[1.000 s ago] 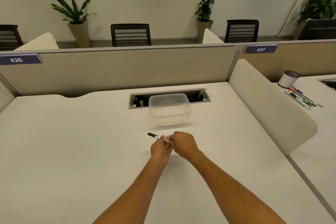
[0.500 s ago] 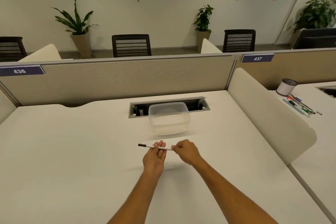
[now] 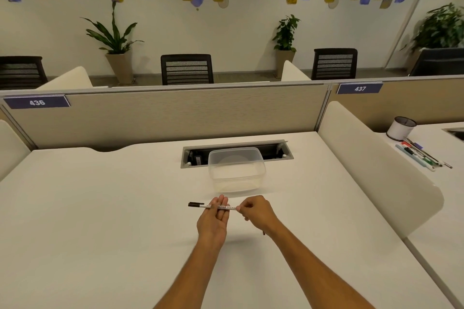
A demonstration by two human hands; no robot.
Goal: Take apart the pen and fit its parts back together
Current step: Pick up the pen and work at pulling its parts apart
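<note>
The pen (image 3: pixel 200 206) is a slim white barrel with printed lettering and a black cap with a clip at its left end. It lies level, crosswise over the straight fingers of my left hand (image 3: pixel 213 221), just above the white desk (image 3: pixel 100 208). My left fingers are flat and not curled around it. My right hand (image 3: pixel 254 211) pinches the pen's right end between thumb and fingertips; that end is hidden inside the pinch. A small dark speck (image 3: pixel 263 233) shows on the desk under my right wrist.
A clear plastic tub (image 3: pixel 261 173) stands just beyond my hands, in front of a cable slot (image 3: pixel 281 152) in the desk. A curved divider (image 3: pixel 376 170) bounds the desk on the right; past it lie a pen cup (image 3: pixel 400 129) and several markers (image 3: pixel 421 155).
My left hand has gone from gripping the pen to flat fingers under it. The pen has swung level and points further left. My right hand keeps its pinch on the right end.
</note>
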